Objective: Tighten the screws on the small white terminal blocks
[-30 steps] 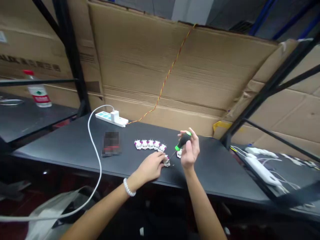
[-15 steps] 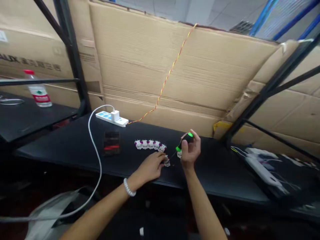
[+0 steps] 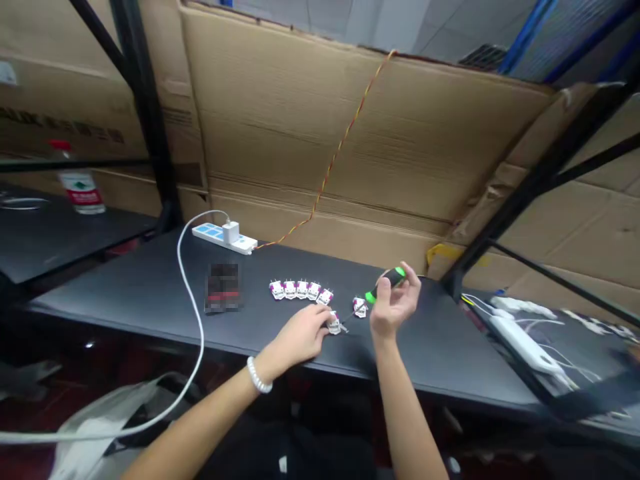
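One screwdriver (image 3: pixel 393 277), red-labelled bottle (image 3: pixel 82 192), carton (image 3: pixel 65 90) lettered "UX"

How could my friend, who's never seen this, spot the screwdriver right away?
Find the black tabletop in front of the big cardboard wall. To the right of the row of small white pieces is the person's right hand. It holds the screwdriver, whose dark handle has bright green ends, unlike the white pieces nearby.

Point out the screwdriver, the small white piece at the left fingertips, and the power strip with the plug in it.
Screwdriver (image 3: pixel 393 276): head view, black part of the handle.
Small white piece (image 3: pixel 334 326): head view, its white body.
Power strip (image 3: pixel 245 245): head view, bare right end.
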The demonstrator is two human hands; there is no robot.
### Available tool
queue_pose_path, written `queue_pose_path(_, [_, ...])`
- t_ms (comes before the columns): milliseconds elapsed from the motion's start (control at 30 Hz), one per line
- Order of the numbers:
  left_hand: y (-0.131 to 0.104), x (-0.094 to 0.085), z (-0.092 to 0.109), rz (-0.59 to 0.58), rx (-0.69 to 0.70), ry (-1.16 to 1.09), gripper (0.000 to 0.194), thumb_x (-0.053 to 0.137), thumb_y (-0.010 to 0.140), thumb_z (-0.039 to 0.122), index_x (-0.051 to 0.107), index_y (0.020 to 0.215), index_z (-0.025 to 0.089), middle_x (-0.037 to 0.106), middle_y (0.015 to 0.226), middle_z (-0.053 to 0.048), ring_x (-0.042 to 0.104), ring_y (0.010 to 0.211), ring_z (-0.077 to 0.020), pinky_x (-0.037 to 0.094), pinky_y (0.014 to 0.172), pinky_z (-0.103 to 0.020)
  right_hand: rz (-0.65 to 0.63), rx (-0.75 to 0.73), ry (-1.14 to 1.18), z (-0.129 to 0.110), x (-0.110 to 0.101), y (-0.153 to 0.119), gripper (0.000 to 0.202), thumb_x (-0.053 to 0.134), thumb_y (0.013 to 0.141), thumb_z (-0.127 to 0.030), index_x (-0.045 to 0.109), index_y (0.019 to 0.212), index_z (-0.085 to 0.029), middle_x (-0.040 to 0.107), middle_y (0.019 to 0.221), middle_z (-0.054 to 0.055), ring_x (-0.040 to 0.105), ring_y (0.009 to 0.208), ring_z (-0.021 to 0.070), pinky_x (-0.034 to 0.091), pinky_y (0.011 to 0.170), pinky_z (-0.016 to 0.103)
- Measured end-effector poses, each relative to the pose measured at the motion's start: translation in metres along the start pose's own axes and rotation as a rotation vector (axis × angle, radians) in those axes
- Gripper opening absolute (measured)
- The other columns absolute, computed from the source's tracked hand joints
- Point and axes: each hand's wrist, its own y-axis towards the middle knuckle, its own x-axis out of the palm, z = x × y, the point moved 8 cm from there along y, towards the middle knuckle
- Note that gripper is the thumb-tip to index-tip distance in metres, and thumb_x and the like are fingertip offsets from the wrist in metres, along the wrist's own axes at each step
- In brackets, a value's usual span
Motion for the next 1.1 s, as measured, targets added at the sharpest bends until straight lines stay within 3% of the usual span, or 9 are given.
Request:
queue_pose_path(233, [-0.001,-0.003,0.004,0.013,0.069,0.061,0.053,0.055,0.087,0.000,0.069,0.132,0.022,0.062,0.153,-0.010,0.055,0.144,-0.0298,0.046,0.123,-0.051,0.116,-0.015,-0.048,0.000,-0.008,0.005,0.048,0.077,0.086,-0.044,0.062,0.124,-0.019,0.059,0.114,0.007,0.065,0.106,0.0216,0.054,0.104,0.043])
queue_pose_path(333, [-0.002,0.005,0.016,-0.128,0.163,0.123,0.070,0.052,0.080,-0.005,0.068,0.139,0.028,0.058,0.161,-0.005,0.043,0.155,-0.0332,0.041,0.124,-0.059,0.125,-0.014,-0.062,-0.001,-0.006,0.003,0.047,0.079,0.085,-0.043,0.062,0.122,-0.020,0.060,0.113,0.006,0.065,0.105,0.0207,0.054,0.105,0.042])
queue_pose_path(467, [-0.005,0.014,0.023,-0.263,0.214,0.153,0.084,0.051,0.076,-0.005,0.060,0.152,0.030,0.054,0.165,-0.002,0.037,0.158,-0.0344,0.038,0.124,-0.060,0.138,-0.013,-0.061,-0.002,-0.005,0.002,0.045,0.079,0.085,-0.042,0.062,0.120,-0.019,0.059,0.109,0.005,0.064,0.100,0.0189,0.054,0.103,0.040])
queue_pose_path(767, [-0.005,0.014,0.021,-0.253,0.192,0.120,0.076,0.050,0.083,-0.003,0.063,0.151,0.029,0.062,0.159,-0.002,0.041,0.156,-0.0313,0.038,0.125,-0.053,0.123,-0.009,-0.051,-0.006,-0.002,0.002,0.044,0.079,0.085,-0.043,0.062,0.118,-0.020,0.059,0.108,0.004,0.064,0.099,0.0184,0.055,0.101,0.039])
queue_pose_path(1000, [-0.004,0.016,0.018,-0.236,0.176,0.103,0.069,0.053,0.083,-0.001,0.068,0.144,0.028,0.062,0.158,-0.006,0.045,0.154,-0.0348,0.040,0.123,-0.061,0.150,0.005,-0.049,-0.001,-0.007,0.003,0.048,0.080,0.084,-0.045,0.060,0.120,-0.020,0.059,0.111,0.006,0.065,0.102,0.0195,0.055,0.102,0.041])
queue_pose_path(1100, [-0.004,0.013,0.018,-0.199,0.183,0.098,0.068,0.052,0.082,-0.002,0.068,0.142,0.026,0.061,0.158,-0.009,0.046,0.153,-0.0334,0.042,0.124,-0.059,0.169,0.013,-0.051,0.002,-0.010,0.005,0.050,0.078,0.085,-0.047,0.059,0.123,-0.020,0.059,0.114,0.007,0.064,0.107,0.0212,0.055,0.104,0.043])
